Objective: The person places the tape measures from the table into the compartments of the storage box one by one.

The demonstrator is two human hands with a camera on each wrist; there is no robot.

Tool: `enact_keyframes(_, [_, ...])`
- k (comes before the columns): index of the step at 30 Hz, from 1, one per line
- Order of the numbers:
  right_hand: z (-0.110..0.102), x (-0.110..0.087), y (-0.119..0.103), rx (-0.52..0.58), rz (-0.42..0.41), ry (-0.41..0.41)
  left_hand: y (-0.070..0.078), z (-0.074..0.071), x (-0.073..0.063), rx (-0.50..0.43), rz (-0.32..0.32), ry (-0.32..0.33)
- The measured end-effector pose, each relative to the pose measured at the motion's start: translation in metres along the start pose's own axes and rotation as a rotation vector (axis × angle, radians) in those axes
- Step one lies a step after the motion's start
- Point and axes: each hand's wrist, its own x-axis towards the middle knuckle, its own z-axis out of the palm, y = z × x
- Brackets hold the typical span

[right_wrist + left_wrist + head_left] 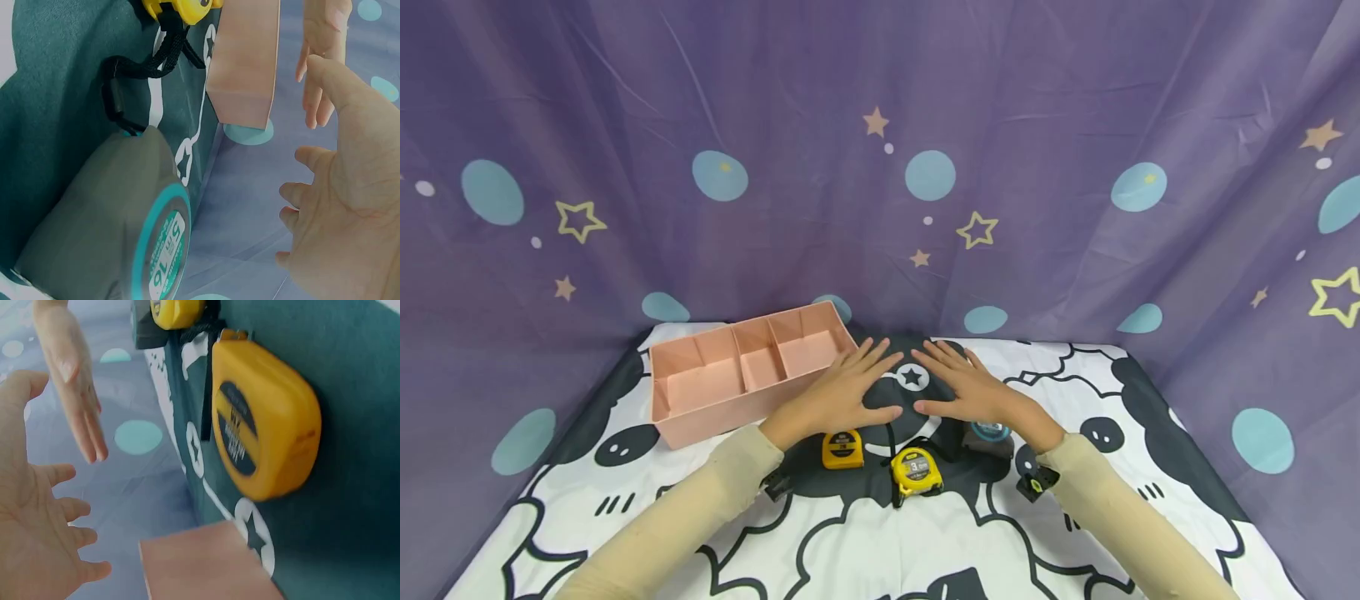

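Note:
Both hands hover palms down over the table with fingers spread and nothing held. The left hand point(841, 392) is beside the pink box's right end, above an orange-yellow tape measure point(842, 450). My right hand point(973, 390) hangs over a grey tape measure with a teal ring point(988, 438), partly covered by the forearm in the head view. Between and nearer than the hands lies a bright yellow tape measure point(916, 471) with a black strap. The wrist views show the orange-yellow tape measure point(265, 419) and the grey one point(119, 219) close up, apart from the hands.
A pink box point(718, 425) with three compartments stands at the back left, set at an angle. A black-and-white cartoon cloth point(857, 550) covers the table. Behind it hangs a purple curtain point(820, 217) with stars and dots.

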Motion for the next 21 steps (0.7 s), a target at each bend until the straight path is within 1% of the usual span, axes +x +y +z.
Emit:
enact_keyframes(3, [0.000, -0.001, -0.001, 0.003, -0.012, -0.002, -0.006, -0.007, -0.004, -0.001, -0.020, 0.018])
enact_keyframes(6, [-0.002, -0.002, -0.003, -0.005, -0.021, -0.002, -0.014, -0.017, -0.009, -0.007, -0.041, 0.045])
enact_keyframes(9, [-0.002, -0.002, -0.005, -0.020, -0.032, 0.004, -0.023, -0.029, -0.017, -0.036, -0.058, 0.078])
enact_keyframes(15, [-0.006, -0.004, -0.013, -0.026, -0.053, 0.010, -0.038, -0.051, -0.038, -0.098, -0.113, 0.132])
enact_keyframes(17, [-0.007, -0.006, -0.017, -0.022, -0.062, 0.004, -0.045, -0.057, -0.045, -0.105, -0.126, 0.138])
enact_keyframes(21, [-0.008, -0.009, -0.024, -0.036, -0.083, -0.019, -0.063, -0.066, -0.061, -0.103, -0.153, 0.142])
